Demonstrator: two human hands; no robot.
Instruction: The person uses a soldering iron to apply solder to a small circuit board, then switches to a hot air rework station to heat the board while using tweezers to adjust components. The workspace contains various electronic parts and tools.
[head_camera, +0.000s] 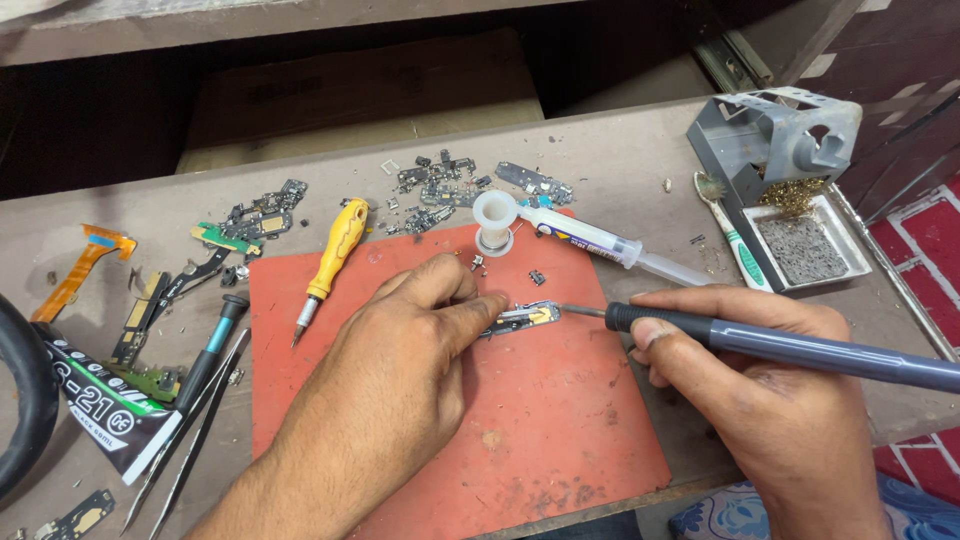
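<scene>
While left hand (420, 330) pins board (522, 318); right hand (745, 385) grips iron (800, 348).

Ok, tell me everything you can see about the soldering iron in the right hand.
The soldering iron is a slim pen type with a dark grey-blue, plastic-looking handle and a thin metal tip. It lies nearly level, handle running off the right edge, tip pointing left. The right hand grips it near the front. The tip meets the small circuit board that the left hand pins on the red mat.

Both forearms are bare, no sleeves reaching into sight. The left hand (400, 340) and right hand (760, 400) wear no gloves, rings, watch or bands; fingernails are short and plain.
</scene>
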